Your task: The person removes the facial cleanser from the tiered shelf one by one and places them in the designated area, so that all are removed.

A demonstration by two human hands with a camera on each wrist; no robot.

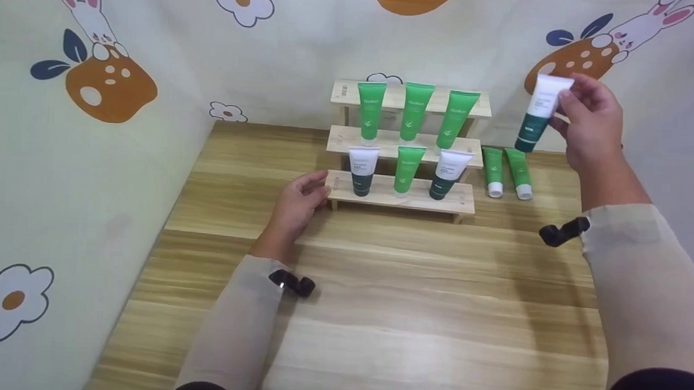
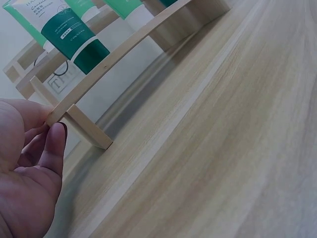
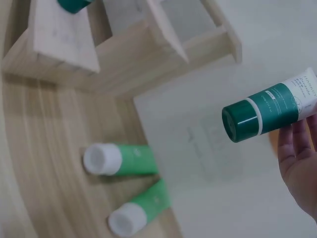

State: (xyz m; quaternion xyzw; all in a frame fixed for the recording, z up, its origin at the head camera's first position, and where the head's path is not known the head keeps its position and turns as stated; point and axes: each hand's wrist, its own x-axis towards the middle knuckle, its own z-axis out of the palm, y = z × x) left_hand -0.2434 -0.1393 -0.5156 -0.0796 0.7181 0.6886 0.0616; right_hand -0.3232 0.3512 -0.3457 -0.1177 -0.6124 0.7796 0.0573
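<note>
Right now, the right hand pinches a white-and-dark-green tube between thumb and fingers, raised to the right of the wooden rack, slightly tilted with its cap downward. Meanwhile, the left hand grips the left end of the rack's lowest tier with thumb and fingertips. On that tier, two white-topped tubes flank a green tube, all standing on their caps. Three green tubes stand on the middle tier. Beside the rack, two more green tubes lie on the desk, white caps toward the person.
</note>
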